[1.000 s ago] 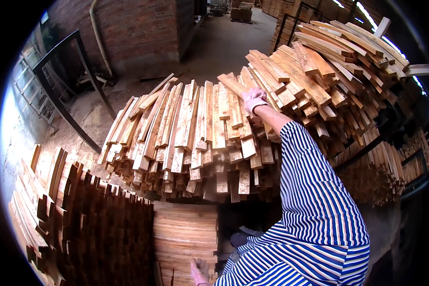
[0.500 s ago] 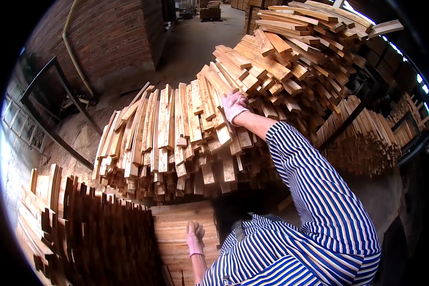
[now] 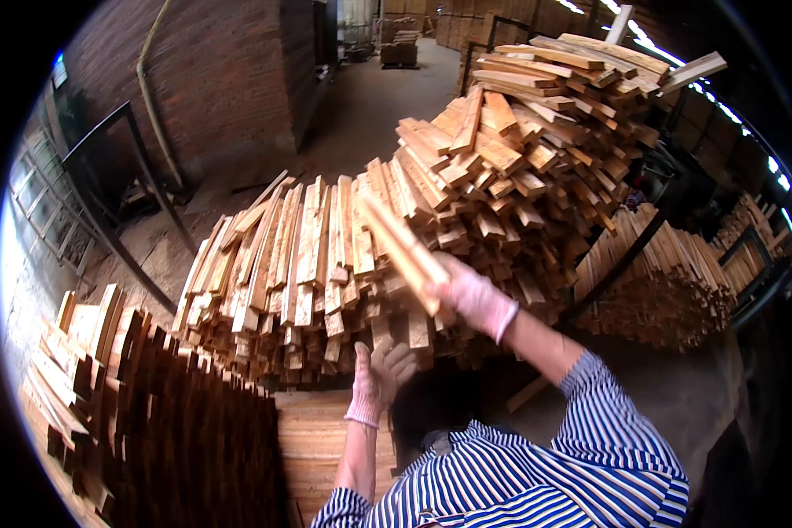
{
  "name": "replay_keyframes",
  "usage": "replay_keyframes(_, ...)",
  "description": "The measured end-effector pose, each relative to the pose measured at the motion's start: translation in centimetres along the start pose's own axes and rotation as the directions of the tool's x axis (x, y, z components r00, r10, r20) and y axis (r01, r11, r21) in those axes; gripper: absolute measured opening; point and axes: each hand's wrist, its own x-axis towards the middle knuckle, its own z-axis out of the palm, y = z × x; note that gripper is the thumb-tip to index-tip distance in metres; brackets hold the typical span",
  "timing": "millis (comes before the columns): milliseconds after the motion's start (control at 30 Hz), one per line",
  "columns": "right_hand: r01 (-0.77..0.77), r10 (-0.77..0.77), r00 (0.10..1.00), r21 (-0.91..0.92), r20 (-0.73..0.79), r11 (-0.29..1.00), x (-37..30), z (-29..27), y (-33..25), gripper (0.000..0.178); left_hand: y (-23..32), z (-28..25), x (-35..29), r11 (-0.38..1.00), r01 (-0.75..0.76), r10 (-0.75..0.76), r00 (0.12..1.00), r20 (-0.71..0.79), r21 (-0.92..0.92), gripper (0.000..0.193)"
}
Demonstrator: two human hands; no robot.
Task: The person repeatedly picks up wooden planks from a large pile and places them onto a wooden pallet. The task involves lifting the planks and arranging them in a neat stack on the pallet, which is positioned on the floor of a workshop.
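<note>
My right hand (image 3: 473, 297), in a pale pink glove, grips wooden strips (image 3: 399, 249) near their lower end. They slant up and left above the pile and are a little blurred; they look like two side by side. My gloved left hand (image 3: 380, 378) is raised at the near edge of the pile, thumb and fingers apart, holding nothing. Below and in front of it is a flat wooden surface (image 3: 324, 436). The big pile of loose wooden strips (image 3: 312, 233) spreads beyond both hands, ends pointing toward me.
At the near left rises a dense stack of strips (image 3: 180, 414). More strips are heaped high (image 3: 537, 114) at the far right, with another bundle (image 3: 660, 268) behind a dark metal bar. A metal frame (image 3: 141, 238) stands left, before a brick wall (image 3: 216, 97).
My right hand has drawn back from the pile toward me, bringing wooden strips with it. My left hand has risen from over the flat wooden surface and spread its fingers.
</note>
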Motion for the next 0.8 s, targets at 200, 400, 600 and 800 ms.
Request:
replay_keyframes(200,0.071,0.158,0.933,-0.598,0.323,0.798,-4.7,0.2,5.0,0.095,2.6,4.8,8.2,0.966,-0.175,0.161,0.983,-0.087,-0.19,0.08)
replay_keyframes(400,0.259,-0.197,0.965,-0.74,0.173,0.62,13.3,-2.1,-4.9,0.097,3.6,6.4,7.0,0.826,-0.212,0.287,0.956,0.067,-0.522,0.047)
replay_keyframes(600,-0.402,-0.312,0.861,-0.913,-0.403,0.07,38.9,-16.0,-5.8,0.092,2.0,3.5,6.2,0.836,-0.351,0.41,0.91,0.055,-0.422,0.054)
replay_keyframes(800,-0.505,-0.116,0.862,-0.819,-0.493,-0.272,43.8,-12.5,-3.9,0.06,2.8,-4.7,2.2,0.731,-0.497,0.54,0.84,-0.048,-0.468,0.048)
